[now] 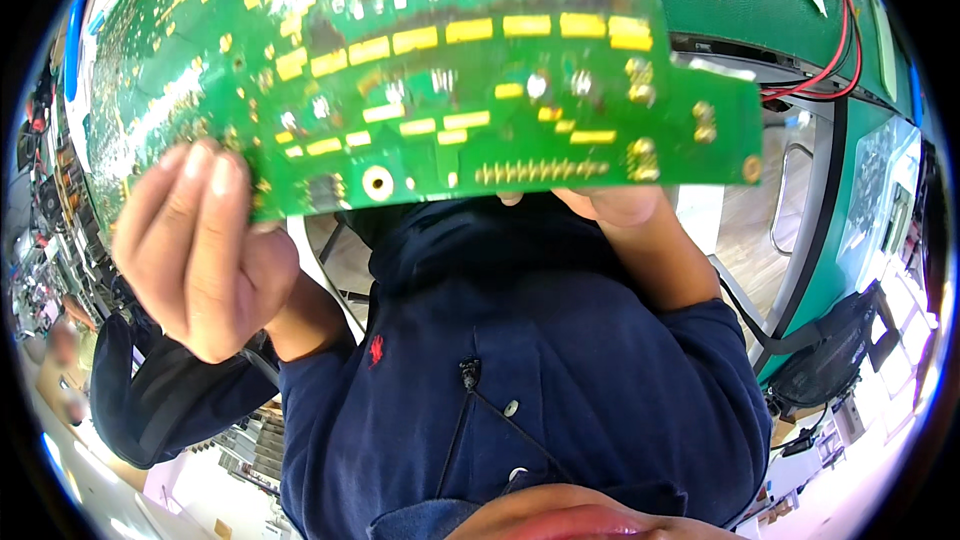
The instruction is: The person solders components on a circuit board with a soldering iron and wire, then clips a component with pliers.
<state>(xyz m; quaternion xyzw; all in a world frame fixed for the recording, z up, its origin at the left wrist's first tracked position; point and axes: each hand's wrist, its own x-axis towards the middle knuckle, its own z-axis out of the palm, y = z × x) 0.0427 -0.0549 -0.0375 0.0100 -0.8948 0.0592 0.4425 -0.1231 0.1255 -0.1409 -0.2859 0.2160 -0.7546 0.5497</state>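
A large green circuit board with yellow pads, solder joints and a round mounting hole fills the upper part of the view, raised in front of my chest. My left hand grips its lower left edge, several fingertips lying on the face toward me and the thumb partly hidden. Under the lower edge, right of the middle, my right hand supports the board from behind; most of its fingers are hidden by it. The board's top runs out of view.
Behind the board at the right lies a green work mat with red and black wires. A black bag hangs at the bench's right side. At the left stand a black chair and cluttered benches.
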